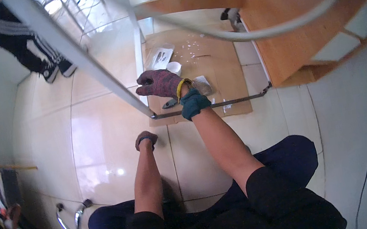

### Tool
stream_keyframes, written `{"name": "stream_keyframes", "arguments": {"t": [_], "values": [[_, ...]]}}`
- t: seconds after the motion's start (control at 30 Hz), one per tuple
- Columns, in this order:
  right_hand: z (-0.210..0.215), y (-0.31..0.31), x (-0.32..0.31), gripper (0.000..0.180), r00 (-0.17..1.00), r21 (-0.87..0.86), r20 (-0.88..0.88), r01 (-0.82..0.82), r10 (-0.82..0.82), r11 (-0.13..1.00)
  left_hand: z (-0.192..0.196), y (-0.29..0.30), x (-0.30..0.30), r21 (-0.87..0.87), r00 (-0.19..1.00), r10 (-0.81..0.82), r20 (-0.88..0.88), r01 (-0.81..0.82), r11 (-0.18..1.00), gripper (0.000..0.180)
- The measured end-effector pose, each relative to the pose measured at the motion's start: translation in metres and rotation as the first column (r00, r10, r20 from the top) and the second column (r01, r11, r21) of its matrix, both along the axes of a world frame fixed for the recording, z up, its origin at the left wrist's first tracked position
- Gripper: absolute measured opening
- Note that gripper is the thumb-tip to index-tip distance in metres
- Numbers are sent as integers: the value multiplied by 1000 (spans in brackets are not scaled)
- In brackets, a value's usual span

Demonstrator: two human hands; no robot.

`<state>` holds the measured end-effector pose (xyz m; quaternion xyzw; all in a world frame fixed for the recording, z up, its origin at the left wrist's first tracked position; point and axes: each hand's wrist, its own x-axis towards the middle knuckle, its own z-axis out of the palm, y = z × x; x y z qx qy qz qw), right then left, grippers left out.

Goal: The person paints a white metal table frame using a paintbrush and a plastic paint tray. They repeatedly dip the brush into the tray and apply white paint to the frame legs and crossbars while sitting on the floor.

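Observation:
My right hand (161, 83), in a purple knit glove with a yellow cuff and a green wristband, reaches over a cardboard sheet (226, 65). Its thumb and fingers are apart beside a white metal post (103, 77), with nothing visible between them. Lower and to the left, my left hand (146, 139) wears a dark brownish glove and hangs above the tiles; its fingers are hidden. Around the right hand lie a white cup-like piece (174, 68), a clear bag with white parts (161, 58), a small bag of brownish contents (202, 86) and a dark small tool (170, 103).
A dark bottom bar (235, 101) crosses the cardboard in front of me. At right stands a wooden panel (294, 21); a pale curved tube (286, 27) arches overhead. A person's legs (37, 49) show at upper left, a chrome chair base (79, 226) at lower left.

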<state>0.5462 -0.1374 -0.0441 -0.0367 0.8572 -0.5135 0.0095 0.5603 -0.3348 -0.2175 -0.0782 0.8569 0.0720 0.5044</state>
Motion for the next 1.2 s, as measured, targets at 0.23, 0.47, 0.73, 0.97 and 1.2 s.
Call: {"name": "stream_keyframes", "arguments": {"t": [0.23,0.47,0.73,0.97,1.2], "values": [[-21,36,8,44,974,-41,196,123,-113,992,45,43,5,710,505,-835,-219,669,218,32],[-4,52,12,39,977,-172,168,161,-132,972,108,104,3,779,785,-612,-97,442,444,16],[-50,104,44,41,947,36,107,300,-302,953,132,147,-23,773,749,-612,-255,538,336,42],[-109,154,59,45,770,147,251,568,-586,810,116,169,-6,661,534,-629,-565,749,43,30],[-134,243,69,54,601,411,287,626,-746,663,108,204,5,766,956,-294,8,182,616,30]]}}
